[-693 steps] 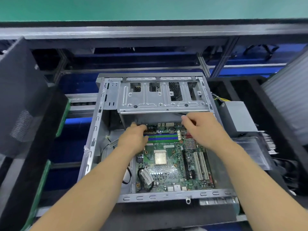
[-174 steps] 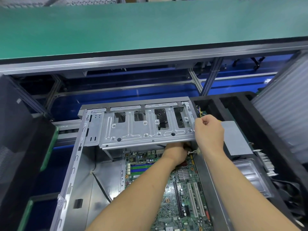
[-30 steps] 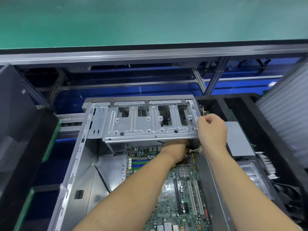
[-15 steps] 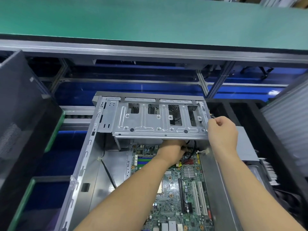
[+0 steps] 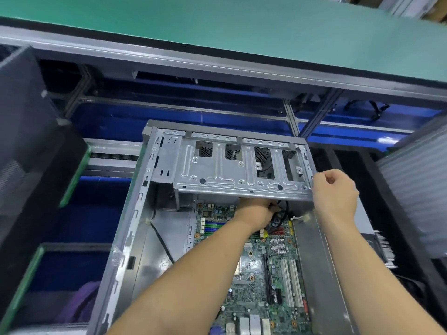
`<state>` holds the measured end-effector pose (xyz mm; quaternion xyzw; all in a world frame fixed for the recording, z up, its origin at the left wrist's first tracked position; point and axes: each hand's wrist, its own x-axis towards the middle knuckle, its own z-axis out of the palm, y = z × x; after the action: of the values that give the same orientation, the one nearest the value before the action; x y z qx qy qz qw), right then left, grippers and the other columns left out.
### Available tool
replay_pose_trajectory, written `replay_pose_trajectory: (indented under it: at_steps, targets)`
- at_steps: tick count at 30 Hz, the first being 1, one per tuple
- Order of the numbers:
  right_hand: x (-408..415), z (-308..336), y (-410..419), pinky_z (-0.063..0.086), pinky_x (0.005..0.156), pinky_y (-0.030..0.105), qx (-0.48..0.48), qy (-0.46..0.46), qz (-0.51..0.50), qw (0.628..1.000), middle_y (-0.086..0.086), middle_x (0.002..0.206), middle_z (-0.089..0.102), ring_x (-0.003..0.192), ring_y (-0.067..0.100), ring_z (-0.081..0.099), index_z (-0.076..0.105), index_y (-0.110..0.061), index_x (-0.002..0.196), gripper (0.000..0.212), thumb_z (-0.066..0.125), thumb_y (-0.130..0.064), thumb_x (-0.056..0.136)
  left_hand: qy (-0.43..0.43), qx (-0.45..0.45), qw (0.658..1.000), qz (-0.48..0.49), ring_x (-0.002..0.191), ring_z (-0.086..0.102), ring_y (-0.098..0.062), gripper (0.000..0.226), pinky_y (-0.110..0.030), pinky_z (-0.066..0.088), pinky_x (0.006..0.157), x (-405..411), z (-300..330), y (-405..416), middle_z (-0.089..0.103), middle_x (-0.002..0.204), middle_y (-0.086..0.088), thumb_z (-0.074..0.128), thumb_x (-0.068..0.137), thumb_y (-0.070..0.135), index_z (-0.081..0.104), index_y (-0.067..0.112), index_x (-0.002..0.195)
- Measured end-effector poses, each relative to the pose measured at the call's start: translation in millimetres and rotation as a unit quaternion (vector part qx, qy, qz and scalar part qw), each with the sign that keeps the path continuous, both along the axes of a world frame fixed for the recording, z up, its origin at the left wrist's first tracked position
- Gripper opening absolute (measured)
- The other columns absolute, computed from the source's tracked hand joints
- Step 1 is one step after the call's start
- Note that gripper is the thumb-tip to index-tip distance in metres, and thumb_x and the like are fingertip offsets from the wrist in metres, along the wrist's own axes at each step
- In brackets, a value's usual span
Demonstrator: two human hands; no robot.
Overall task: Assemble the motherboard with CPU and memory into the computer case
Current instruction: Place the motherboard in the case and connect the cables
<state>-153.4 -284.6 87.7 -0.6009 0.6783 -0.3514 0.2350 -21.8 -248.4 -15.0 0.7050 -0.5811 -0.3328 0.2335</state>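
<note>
- Your right hand (image 5: pixel 335 189) curls at the drive cage's (image 5: pixel 242 170) right edge; its hold is unclear.
- Your left hand (image 5: pixel 256 211) reaches under that cage, fingers hidden.
- The motherboard (image 5: pixel 256 274) lies inside the computer case (image 5: pixel 135 226).

View: one wide-angle camera on my head, no second view to share anything with.
Facing: forward and down, over my forearms into the open computer case (image 5: pixel 135 228).
Nearness: close; the case fills the middle and lower frame, and my arms enter from the bottom edge.
Centre: the motherboard (image 5: pixel 261 274) lies below centre, with my left hand (image 5: pixel 256 211) and right hand (image 5: pixel 335 194) at mid-frame.
Far field: the green bench top (image 5: pixel 217 27) crosses the top, tilted.
Edges: lines bend and blur there.
</note>
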Motion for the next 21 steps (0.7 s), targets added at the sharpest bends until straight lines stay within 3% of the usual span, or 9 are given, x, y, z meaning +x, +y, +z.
replay_pose_trajectory:
  at_steps: [4, 7, 9, 13, 17, 21]
  targets:
    - [1.5, -0.4, -0.9, 0.037, 0.054, 0.027, -0.003, 0.015, 0.002, 1.000, -0.001, 0.076, 0.064, 0.064, 0.009, 0.051, 0.062, -0.017, 0.077, 0.017, 0.052, -0.022, 0.090, 0.006, -0.002, 1.000, -0.004, 0.088, 0.063, -0.031, 0.021, -0.039, 0.056, 0.080, 3.0, -2.2, 4.8, 0.069, 0.106, -0.008, 0.057, 0.097, 0.032, 0.068, 0.021, 0.110]
    - [2.9, -0.9, -1.1, 0.039, 0.054, 0.027, -0.004, 0.021, 0.004, 1.000, 0.002, 0.076, 0.063, 0.063, 0.011, 0.049, 0.061, -0.014, 0.077, 0.018, 0.051, -0.021, 0.090, 0.000, -0.026, 0.999, -0.019, 0.076, 0.061, -0.026, 0.022, -0.031, 0.054, 0.066, 2.7, 0.1, 8.8, 0.070, 0.099, -0.007, 0.058, 0.095, 0.033, 0.068, 0.023, 0.111]
    - [3.5, -0.9, -1.2, 0.038, 0.054, 0.026, -0.005, 0.021, 0.004, 1.000, 0.003, 0.076, 0.063, 0.063, 0.010, 0.049, 0.061, -0.014, 0.078, 0.018, 0.051, -0.021, 0.091, 0.003, -0.020, 0.999, -0.048, 0.070, 0.058, -0.023, 0.026, -0.023, 0.044, 0.055, -1.2, 6.5, 8.8, 0.068, 0.095, -0.007, 0.056, 0.096, 0.041, 0.067, 0.024, 0.113]
    - [4.4, -0.9, -0.2, 0.036, 0.055, 0.023, -0.002, 0.011, 0.011, 1.000, 0.001, 0.072, 0.060, 0.062, 0.012, 0.049, 0.058, -0.015, 0.074, 0.019, 0.051, -0.021, 0.090, -0.080, -0.072, 0.987, -0.122, 0.098, 0.064, -0.030, 0.027, -0.032, 0.050, 0.076, -14.9, 16.1, 0.4, 0.069, 0.116, -0.004, 0.053, 0.098, 0.033, 0.065, 0.031, 0.121]
    - [6.1, -1.1, -1.1, 0.033, 0.053, 0.027, 0.005, 0.002, 0.011, 1.000, -0.002, 0.071, 0.058, 0.063, 0.009, 0.048, 0.056, -0.016, 0.072, 0.019, 0.051, -0.021, 0.089, -0.151, -0.085, 0.979, -0.107, 0.095, 0.065, -0.036, 0.021, -0.035, 0.048, 0.073, -32.6, 11.6, -5.6, 0.069, 0.108, -0.012, 0.060, 0.092, 0.024, 0.068, 0.020, 0.111]
    - [5.0, -3.4, -3.6, 0.038, 0.054, 0.030, 0.012, -0.019, 0.009, 1.000, -0.002, 0.070, 0.059, 0.063, 0.012, 0.050, 0.056, -0.014, 0.073, 0.019, 0.053, -0.021, 0.089, -0.158, -0.085, 0.979, -0.099, 0.095, 0.065, -0.035, 0.020, -0.035, 0.051, 0.076, -40.1, 4.1, -9.4, 0.070, 0.107, -0.010, 0.062, 0.090, 0.026, 0.067, 0.021, 0.108]
